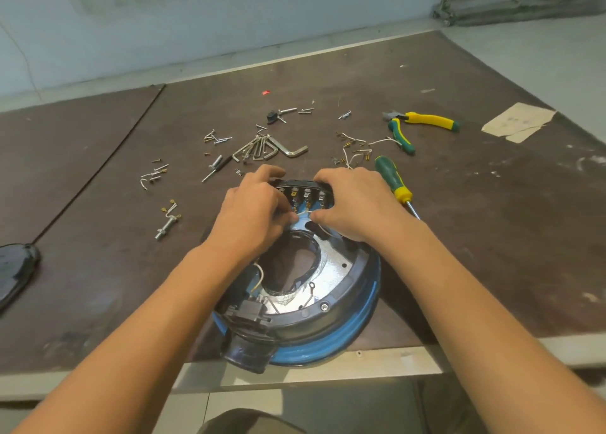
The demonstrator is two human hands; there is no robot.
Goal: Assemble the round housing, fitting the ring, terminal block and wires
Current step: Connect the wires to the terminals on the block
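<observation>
Your left hand [255,210] and right hand [355,204] each grip one end of the block [305,191], at the far rim of the housing [347,289].

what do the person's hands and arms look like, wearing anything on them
Nothing is worn on them. The left hand and right hand are bare: no gloves, rings or tape show. The left forearm and right forearm are bare too, with no sleeves, watch or wristband anywhere up to the picture's lower edge.
</observation>
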